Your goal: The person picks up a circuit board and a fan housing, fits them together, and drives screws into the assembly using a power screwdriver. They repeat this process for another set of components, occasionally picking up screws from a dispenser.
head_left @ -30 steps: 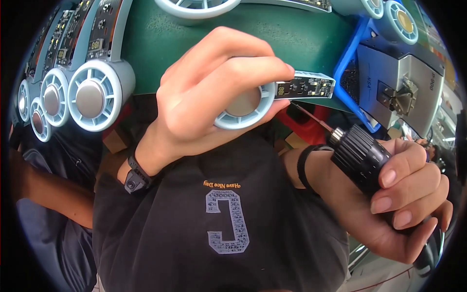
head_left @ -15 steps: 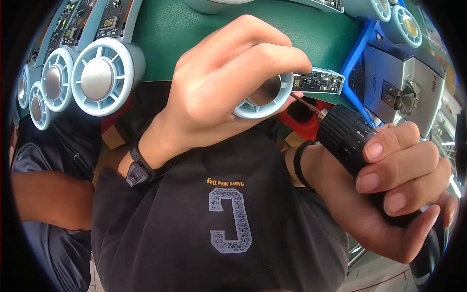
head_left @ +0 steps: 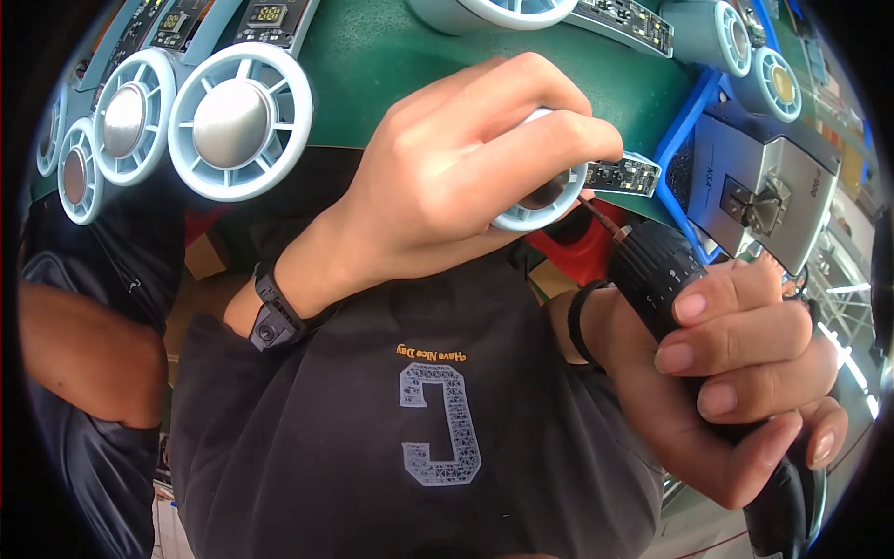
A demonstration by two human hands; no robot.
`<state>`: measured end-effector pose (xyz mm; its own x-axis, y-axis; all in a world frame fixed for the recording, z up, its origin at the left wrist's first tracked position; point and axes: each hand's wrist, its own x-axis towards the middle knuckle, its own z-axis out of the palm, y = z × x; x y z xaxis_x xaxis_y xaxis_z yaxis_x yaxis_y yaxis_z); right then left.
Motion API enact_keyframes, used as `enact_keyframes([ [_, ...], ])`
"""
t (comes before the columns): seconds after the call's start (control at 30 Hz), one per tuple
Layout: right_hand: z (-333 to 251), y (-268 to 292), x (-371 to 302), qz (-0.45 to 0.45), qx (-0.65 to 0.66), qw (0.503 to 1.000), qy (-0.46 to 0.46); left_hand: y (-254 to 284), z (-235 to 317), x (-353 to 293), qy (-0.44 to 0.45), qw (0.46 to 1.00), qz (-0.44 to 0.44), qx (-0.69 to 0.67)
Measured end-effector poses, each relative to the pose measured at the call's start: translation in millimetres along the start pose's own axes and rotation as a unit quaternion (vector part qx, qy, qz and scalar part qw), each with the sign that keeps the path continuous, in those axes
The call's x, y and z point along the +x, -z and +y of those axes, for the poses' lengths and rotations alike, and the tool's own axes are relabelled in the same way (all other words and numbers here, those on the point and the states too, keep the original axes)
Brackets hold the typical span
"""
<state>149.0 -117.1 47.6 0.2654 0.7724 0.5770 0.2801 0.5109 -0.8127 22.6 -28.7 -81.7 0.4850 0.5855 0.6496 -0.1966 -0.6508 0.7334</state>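
So the person's left hand point(head_left: 466, 163) is curled over the pale-blue plastic round-headed unit with a spoked rim and a narrow circuit-board handle point(head_left: 551, 212), pinching it by the head out past the near edge of the green-topped counter point(head_left: 349, 102). Probably gripped there because the head is the chunky bit, and it leaves the board side sticking out to the right, uncovered. The right hand point(head_left: 745, 349) is wrapped around a black ribbed cylindrical power screwdriver point(head_left: 656, 265), angled so its thin metal bit point(head_left: 601, 217) points up at where head meets handle; can't tell if the tip actually touches, fingers and rim crowd that spot. Matching pale-blue units with silver discs point(head_left: 231, 123) sit lined up at the left, discs facing the person, likely for easy grabbing. A silver-grey boxy machine point(head_left: 759, 182) stands off to the right, seemingly within reach.
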Motion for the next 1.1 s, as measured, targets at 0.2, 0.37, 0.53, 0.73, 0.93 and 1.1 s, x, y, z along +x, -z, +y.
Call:
enact_keyframes([
  [0.2, -3, 25, 2, 0.04, 0.021, 0.999, 0.029, -2, -2, 0, -0.011, 1.0, 0.0, 0.005],
  [0.37, 0, 24, 8, 0.014, -0.052, 0.998, 0.033, -1, -3, 4, -0.005, 1.0, 0.0, 0.012],
  [0.53, 1, 31, 11, -0.042, -0.039, 0.998, -0.001, -1, -1, 3, 0.005, 1.0, 0.002, 0.001],
  [0.73, 1, 36, 10, -0.112, -0.014, 0.993, -0.045, -2, 3, -1, 0.016, 1.0, 0.003, -0.001],
  [0.93, 4, 21, 4, -0.086, 0.009, 0.996, -0.037, -3, 2, -1, 0.013, 1.0, 0.008, -0.003],
  [1.1, 9, -6, -3, 0.019, 0.048, 0.999, -0.016, 1, 5, 1, 0.007, 1.0, 0.009, 0.002],
])
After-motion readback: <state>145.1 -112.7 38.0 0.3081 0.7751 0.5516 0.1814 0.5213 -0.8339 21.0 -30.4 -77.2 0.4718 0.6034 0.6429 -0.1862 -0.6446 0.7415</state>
